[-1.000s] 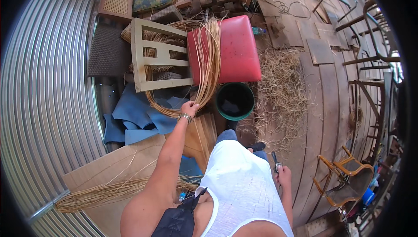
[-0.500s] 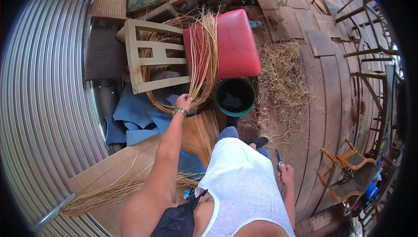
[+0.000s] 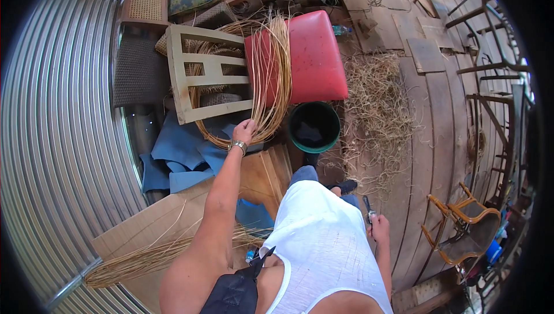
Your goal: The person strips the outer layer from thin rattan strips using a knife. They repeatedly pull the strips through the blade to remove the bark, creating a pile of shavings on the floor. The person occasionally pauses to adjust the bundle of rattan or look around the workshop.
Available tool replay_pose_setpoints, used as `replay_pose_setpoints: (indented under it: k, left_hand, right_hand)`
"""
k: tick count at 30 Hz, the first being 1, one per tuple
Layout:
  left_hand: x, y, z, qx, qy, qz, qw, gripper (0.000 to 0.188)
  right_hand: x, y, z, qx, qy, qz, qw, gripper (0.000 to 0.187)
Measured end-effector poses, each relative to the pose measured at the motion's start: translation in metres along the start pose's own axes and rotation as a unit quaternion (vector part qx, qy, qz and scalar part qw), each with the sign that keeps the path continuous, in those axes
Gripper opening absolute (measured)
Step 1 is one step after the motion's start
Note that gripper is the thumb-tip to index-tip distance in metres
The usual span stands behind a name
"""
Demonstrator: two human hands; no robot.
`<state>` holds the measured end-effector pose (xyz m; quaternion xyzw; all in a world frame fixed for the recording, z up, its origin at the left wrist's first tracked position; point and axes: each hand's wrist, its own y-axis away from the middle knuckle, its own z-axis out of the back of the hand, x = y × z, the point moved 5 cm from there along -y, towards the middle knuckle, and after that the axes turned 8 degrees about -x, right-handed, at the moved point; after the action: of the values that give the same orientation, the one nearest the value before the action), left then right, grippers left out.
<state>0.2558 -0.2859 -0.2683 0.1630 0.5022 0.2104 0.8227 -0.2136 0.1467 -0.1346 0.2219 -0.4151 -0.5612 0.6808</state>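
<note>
A long coil of tan cane strands hangs over a chair with a red padded seat and a cream slatted back. My left hand, with a metal-banded watch on its wrist, is closed on several strands at the coil's near side. Low at my right side, my right hand is closed round a small hand tool with a slim dark end and a shiny metal part; its exact kind is too small to make out.
A dark green bucket holding dark liquid stands by the seat. Loose shavings cover floorboards to its right. Another cane bundle lies on a wooden board at left. Blue sheets lie under the chair; a rattan chair is right.
My left hand has shifted slightly upward along the strands it holds. The right hand with its tool stays nearly where it was.
</note>
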Motion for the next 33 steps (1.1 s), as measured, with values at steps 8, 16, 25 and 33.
replay_pose_setpoints:
  k: [8, 16, 25, 33]
  left_hand:
    - [0.02, 0.007, 0.017, -0.073, -0.025, 0.058, 0.995, 0.035]
    - [-0.04, 0.062, 0.038, -0.146, -0.156, -0.058, 0.975, 0.028]
    - [-0.03, 0.279, -0.228, 0.419, -0.465, -0.334, 0.705, 0.025]
    - [-0.082, 0.451, -0.325, 0.492, -0.22, -0.413, 0.734, 0.02]
  right_hand:
    - [0.001, -0.006, 0.005, 0.003, 0.014, 0.032, 0.999, 0.031]
    - [0.003, -0.017, 0.02, 0.008, 0.013, 0.084, 0.996, 0.032]
    - [0.073, -0.004, 0.052, 0.009, -0.144, 0.196, 0.97, 0.029]
    - [0.001, -0.01, 0.087, -0.081, 0.04, 0.374, 0.923, 0.025]
